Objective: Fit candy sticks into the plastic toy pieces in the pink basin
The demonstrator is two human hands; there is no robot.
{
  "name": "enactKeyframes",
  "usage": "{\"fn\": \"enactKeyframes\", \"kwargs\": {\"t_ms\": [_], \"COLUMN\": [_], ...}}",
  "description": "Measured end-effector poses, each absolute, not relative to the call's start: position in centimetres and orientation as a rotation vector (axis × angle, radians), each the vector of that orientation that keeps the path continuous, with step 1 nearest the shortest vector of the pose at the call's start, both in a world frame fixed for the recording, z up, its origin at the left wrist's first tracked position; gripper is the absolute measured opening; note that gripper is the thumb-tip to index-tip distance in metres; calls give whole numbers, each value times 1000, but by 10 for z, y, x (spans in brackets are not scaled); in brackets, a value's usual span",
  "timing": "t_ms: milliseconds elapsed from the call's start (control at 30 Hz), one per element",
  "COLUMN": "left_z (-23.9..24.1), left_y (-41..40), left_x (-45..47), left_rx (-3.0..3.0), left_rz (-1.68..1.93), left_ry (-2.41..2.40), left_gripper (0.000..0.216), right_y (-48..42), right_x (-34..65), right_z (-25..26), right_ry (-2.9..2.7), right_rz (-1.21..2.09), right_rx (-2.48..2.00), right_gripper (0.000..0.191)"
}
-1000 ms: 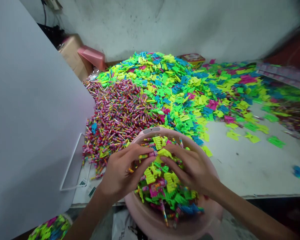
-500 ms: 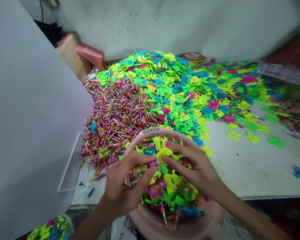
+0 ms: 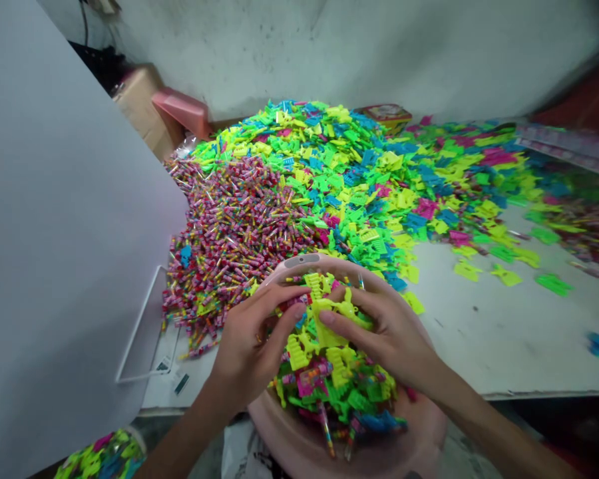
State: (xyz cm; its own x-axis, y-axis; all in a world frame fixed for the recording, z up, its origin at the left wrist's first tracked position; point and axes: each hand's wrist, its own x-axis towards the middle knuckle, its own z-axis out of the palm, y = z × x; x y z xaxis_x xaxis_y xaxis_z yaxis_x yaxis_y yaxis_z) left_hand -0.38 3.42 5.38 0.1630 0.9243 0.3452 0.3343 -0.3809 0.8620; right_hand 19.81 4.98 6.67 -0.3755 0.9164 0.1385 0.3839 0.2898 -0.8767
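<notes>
My left hand (image 3: 247, 339) pinches a small candy tube with a pink wrapper (image 3: 304, 299) between thumb and fingers; most of the tube is hidden. In my right hand (image 3: 392, 332) is a flat yellow plastic toy piece (image 3: 330, 327), gripped by thumb and forefinger and turned toward the tube. A narrow gap seems to lie between the two. Both hands are over a round pink basin (image 3: 299, 442), which holds a mix of yellow, green, blue and pink plastic pieces and candy tubes.
Behind the basin lie a heap of candy tubes (image 3: 239, 219) and a larger heap of bright plastic pieces (image 3: 339, 153). A white panel (image 3: 74, 219) stands at left. Loose pieces are scattered on the white table (image 3: 479, 339). A pink scoop-like container (image 3: 182, 112) rests by the wall.
The yellow piece has turned to show its flat face and sits slightly lower. My left hand has shifted a little right and up, tilting the candy tube.
</notes>
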Motion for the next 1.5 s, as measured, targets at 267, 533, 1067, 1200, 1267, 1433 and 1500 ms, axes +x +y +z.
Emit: {"fn": "enactKeyframes", "kwargs": {"t_ms": [267, 533, 1067, 1200, 1267, 1433, 1500], "left_z": [57, 44, 34, 27, 23, 13, 11], "left_y": [40, 46, 44, 41, 38, 34, 34], "left_x": [-7, -19, -10, -11, -10, -6, -5], "left_rx": [1999, 2159, 2893, 2863, 2865, 2831, 2793], "left_rz": [1245, 1187, 685, 769, 803, 837, 839], "left_ry": [1141, 1002, 1339, 1273, 1291, 1275, 1298], "left_gripper": [24, 26, 58, 38, 33, 26, 26], "right_y": [46, 43, 39, 38, 39, 40, 41], "right_x": [195, 191, 178, 175, 175, 170, 169], "right_z": [65, 51, 33, 33, 31, 24, 24], "right_ry": [-1959, -1924, -1445, -1451, -1468, -1438, -1442], "right_rz": [902, 947, 1366, 1348, 1323, 1270, 1260], "right_rx": [-1154, -1121, -1368, -1322, -1334, -1397, -1396], "right_gripper": [5, 17, 31, 34, 35, 39, 37]}}
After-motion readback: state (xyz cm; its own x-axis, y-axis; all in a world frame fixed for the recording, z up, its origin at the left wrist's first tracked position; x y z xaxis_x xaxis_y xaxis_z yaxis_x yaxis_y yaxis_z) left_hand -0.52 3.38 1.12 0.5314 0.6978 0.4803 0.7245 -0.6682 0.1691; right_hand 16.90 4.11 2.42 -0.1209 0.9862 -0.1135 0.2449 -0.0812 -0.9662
